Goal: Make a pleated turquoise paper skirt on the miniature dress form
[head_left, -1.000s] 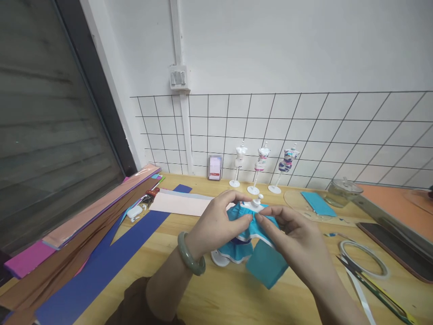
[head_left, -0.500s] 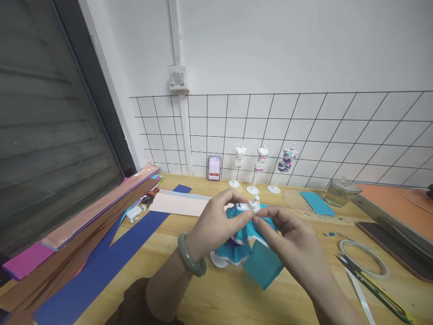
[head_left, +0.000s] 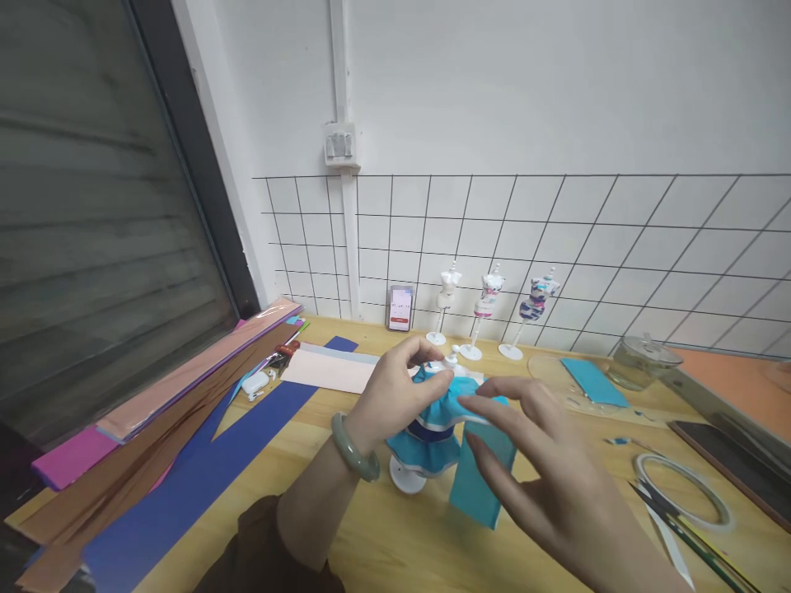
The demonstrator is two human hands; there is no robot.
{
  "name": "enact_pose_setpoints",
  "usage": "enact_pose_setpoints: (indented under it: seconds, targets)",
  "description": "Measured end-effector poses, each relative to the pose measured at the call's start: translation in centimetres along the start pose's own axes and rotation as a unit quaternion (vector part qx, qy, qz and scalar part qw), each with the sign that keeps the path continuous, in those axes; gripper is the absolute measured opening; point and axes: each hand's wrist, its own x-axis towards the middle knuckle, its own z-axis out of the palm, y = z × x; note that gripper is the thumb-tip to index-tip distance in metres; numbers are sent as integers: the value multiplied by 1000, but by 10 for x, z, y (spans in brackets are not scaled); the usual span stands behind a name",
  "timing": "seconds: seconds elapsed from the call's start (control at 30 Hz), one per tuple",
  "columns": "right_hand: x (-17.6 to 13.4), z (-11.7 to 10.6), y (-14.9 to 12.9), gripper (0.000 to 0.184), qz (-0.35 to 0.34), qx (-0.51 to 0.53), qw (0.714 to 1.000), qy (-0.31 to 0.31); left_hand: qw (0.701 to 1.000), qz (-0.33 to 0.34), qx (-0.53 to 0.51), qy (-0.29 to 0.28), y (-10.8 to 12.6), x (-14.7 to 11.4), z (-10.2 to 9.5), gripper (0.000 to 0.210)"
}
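Observation:
A miniature dress form [head_left: 454, 359] with a white top stands on a round white base [head_left: 408, 476]. It wears a layered blue ruffled dress [head_left: 432, 451] with white edging and a dark blue waistband. My left hand [head_left: 401, 387], a green bangle on its wrist, has thumb and fingers closed about the form's upper left side, pinching the dress top. From the right side of the dress hangs a flat turquoise sheet [head_left: 483, 478], perhaps crepe paper. My right hand [head_left: 544, 453] is just right of it, fingers apart; whether a fingertip touches the ruffle I cannot tell.
Three small dress forms [head_left: 490, 305] and a phone [head_left: 400, 308] stand by the wall. Left lie paper strips [head_left: 247, 445], scissors [head_left: 287, 352] and an earbud case [head_left: 255, 383]. Right are a tape roll [head_left: 683, 492], tweezers [head_left: 692, 535], a blue folded piece [head_left: 594, 382] and a lidded glass pot [head_left: 643, 362].
My right hand has drawn back from the dress top, its pinch opened to spread fingers. The turquoise sheet hangs straighter. My left hand keeps its hold, and the view has shifted slightly left.

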Motion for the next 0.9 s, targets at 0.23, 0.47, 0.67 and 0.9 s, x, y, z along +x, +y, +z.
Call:
enact_pose_setpoints:
  seconds: [0.23, 0.47, 0.67, 0.9]
  targets:
    - [0, 16, -3, 25, -112, -88, 989, 36, 1000, 2, 7, 2, -4, 0, -1, 15]
    - [1, 24, -1, 25, -148, -72, 984, 61, 1000, -24, -9, 8, -7, 4, -5, 22]
    - [4, 31, -2, 22, -140, -69, 987, 43, 1000, -26, -6, 6, -10, 6, -8, 24]
    - [1, 31, 5, 24, -144, -77, 987, 9, 1000, -16, -5, 2, -13, 6, -8, 26]
